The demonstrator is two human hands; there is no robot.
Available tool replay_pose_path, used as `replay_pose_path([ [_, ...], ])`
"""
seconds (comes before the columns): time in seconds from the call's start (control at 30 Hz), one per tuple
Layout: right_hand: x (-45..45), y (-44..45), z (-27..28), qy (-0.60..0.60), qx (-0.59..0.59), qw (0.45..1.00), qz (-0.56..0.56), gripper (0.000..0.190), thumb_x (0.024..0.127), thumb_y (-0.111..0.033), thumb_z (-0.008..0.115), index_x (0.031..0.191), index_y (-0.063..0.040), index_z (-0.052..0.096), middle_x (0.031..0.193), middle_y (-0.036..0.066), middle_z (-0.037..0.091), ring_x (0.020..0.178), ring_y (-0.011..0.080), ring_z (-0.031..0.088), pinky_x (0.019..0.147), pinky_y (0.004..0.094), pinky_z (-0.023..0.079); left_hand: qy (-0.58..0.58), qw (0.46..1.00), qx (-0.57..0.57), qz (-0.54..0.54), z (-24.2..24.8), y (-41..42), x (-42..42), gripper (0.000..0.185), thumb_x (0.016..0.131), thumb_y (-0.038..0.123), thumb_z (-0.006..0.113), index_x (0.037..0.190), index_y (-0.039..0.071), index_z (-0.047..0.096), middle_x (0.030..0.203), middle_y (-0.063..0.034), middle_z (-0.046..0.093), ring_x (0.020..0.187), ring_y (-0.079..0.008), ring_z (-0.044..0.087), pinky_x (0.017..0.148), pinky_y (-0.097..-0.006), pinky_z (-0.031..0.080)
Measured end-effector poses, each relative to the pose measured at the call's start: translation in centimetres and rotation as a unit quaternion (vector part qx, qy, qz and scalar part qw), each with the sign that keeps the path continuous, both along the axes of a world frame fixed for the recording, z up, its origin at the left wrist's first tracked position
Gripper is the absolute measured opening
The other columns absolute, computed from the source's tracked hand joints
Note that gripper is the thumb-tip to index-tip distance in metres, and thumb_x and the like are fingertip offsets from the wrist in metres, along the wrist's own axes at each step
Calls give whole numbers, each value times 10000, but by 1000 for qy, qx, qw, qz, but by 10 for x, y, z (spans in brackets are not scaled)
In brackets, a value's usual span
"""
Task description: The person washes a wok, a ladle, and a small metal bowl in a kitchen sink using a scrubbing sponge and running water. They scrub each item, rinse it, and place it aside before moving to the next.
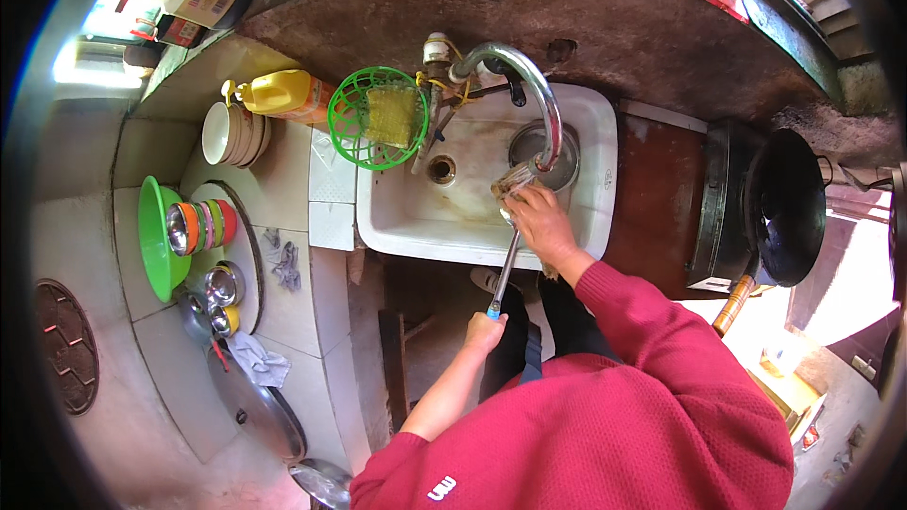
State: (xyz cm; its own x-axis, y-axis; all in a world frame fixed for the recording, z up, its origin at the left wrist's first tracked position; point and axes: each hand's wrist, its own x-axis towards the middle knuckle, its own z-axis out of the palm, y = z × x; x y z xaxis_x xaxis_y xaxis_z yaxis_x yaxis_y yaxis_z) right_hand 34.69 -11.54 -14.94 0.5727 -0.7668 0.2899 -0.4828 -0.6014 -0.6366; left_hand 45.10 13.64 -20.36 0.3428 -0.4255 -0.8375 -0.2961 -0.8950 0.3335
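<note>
My left hand (486,334) grips the blue end of a long metal-handled utensil (509,268) in front of the sink. The handle slants up over the front rim of the white ceramic sink (485,249). At its upper end, my right hand (542,219) presses a brownish scrubbing cloth or pad (509,183) around the utensil's head, which is mostly hidden. Both are just below the spout of the curved chrome faucet (553,103), where water seems to run. A round metal basin or strainer (523,149) lies in the sink behind my right hand.
Left of the faucet hangs or stands a green plastic basket (342,149) holding a yellow scouring pad (392,115). Stacked bowls (218,133), a yellow bottle (278,93) and a green basin (152,241) stand on the left counter. A black wok (788,209) sits at right.
</note>
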Motion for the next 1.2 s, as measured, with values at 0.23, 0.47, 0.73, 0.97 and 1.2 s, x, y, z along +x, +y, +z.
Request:
replay_pose_path([
  [0.23, 16, -26, -47, 40, 18, 999, 24, 116, 838, -118, 550, 836, -68, 655, 976, 105, 657, 1066, 361, 561, 885, 457, 488, 141, 979, 102, 108, 44, -39, 11, 470, 906, 344, 685, 579, 77, 478, 471, -8, 433, 349, -150, 405, 350, -345, 326],
  [0.47, 23, -45, -58, 102, 90, 991, 12, 203, 844, -98, 531, 953, -91, 702, 1072, 123, 671, 1074, 345, 575, 914, 430, 491, 128, 984, 58, 106, 63, -51, 16, 409, 911, 322, 681, 628, 114, 473, 495, 12, 428, 381, -113, 377, 356, -312, 298],
  [0.73, 8, -54, -47, 89, 153, 984, -3, 200, 797, -97, 587, 972, -69, 678, 1057, 127, 658, 1060, 371, 584, 847, 449, 508, -33, 999, 6, -42, 18, -15, 14, 413, 852, 377, 693, 808, -33, 684, 814, -242, 675, 812, -367, 666, 715, -459, 515],
  [0.97, -30, -43, -55, -32, 203, 949, -238, 210, 881, -108, 564, 1052, -34, 660, 1107, 170, 656, 1052, 392, 594, 896, 432, 480, 47, 989, -137, -37, 38, -8, 39, 335, 885, 372, 719, 886, 65, 585, 579, -29, 540, 468, -143, 527, 415, -327, 411],
  [1.2, -11, -3, 2, -132, 103, 975, -149, 333, 863, -36, 606, 1195, -35, 637, 1249, 182, 604, 1180, 355, 558, 1025, 408, 442, 764, 503, 14, 404, 142, -81, 40, 550, 945, 662, 429, 820, 127, 411, 572, 41, 344, 410, -37, 298, 388, -190, 257],
])
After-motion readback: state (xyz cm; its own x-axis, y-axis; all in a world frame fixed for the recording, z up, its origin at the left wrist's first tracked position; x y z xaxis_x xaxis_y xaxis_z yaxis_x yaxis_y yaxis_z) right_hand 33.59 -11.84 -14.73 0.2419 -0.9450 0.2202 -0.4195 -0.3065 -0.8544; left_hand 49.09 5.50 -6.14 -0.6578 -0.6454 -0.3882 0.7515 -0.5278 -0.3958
